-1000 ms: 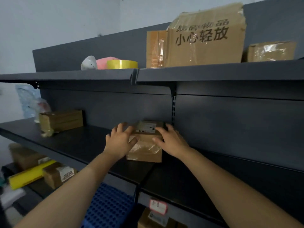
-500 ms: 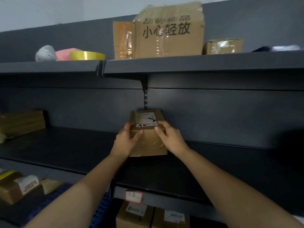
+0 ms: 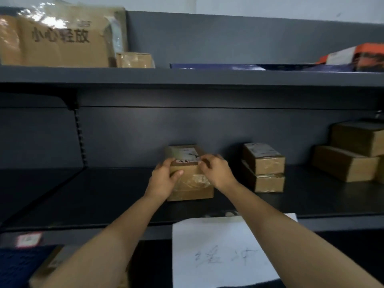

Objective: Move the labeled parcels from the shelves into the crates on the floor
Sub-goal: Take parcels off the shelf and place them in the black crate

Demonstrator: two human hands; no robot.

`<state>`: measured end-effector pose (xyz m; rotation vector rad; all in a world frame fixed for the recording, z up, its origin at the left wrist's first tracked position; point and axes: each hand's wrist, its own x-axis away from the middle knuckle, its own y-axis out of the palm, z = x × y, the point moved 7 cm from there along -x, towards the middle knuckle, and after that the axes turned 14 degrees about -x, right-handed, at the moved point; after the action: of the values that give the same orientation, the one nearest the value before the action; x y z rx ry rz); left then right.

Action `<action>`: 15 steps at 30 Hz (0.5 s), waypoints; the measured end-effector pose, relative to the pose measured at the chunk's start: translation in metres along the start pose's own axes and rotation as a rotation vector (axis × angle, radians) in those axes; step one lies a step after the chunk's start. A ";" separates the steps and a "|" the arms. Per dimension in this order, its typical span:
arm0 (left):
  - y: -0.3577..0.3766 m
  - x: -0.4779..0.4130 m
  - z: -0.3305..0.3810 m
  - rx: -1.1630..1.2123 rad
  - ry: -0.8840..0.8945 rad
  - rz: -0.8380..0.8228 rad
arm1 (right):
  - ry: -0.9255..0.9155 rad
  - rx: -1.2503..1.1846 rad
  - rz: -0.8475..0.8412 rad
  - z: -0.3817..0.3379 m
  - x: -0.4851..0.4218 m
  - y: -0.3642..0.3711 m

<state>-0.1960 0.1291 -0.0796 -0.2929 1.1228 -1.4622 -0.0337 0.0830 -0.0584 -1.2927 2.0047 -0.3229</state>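
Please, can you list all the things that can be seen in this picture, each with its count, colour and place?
held parcel: 1, brown with a white label on top, middle shelf, centre
stacked parcels: 2, brown, one on the other, middle shelf, right of the held parcel
larger boxes: at least 2, brown, stacked, middle shelf, far right, partly cut off
big carton: 1, brown with black printed characters, top shelf, left
small taped box: 1, brown, top shelf, beside the big carton
flat items: count unclear, dark blue and orange-white, top shelf, right
paper sheet: 1, white with handwriting, hanging below the middle shelf edge
shelf tag: 1, red and white, shelf edge, lower left
left hand: on the parcel's left side
right hand: on the parcel's top right
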 end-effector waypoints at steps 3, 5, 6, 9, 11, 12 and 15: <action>0.024 -0.004 0.028 -0.012 -0.025 -0.061 | -0.007 0.124 -0.055 0.016 0.004 -0.025; 0.037 -0.008 0.042 0.017 -0.028 -0.111 | -0.040 0.226 -0.081 0.021 0.007 -0.038; 0.043 -0.010 0.049 0.031 -0.029 -0.138 | -0.063 0.269 -0.075 0.022 0.008 -0.046; 0.056 -0.015 0.063 0.111 -0.066 -0.179 | -0.150 0.384 0.016 0.026 0.011 -0.074; 0.060 -0.019 0.070 0.214 -0.109 -0.160 | -0.159 0.457 0.110 0.032 0.012 -0.098; 0.062 -0.022 0.071 0.278 -0.138 -0.149 | -0.130 0.483 0.166 0.038 0.012 -0.111; 0.071 -0.033 0.071 0.481 -0.237 -0.124 | 0.048 0.437 0.315 0.064 0.010 -0.146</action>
<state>-0.0910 0.1374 -0.0840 -0.1909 0.5477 -1.7064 0.1079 0.0173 -0.0273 -0.6942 1.9945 -0.6034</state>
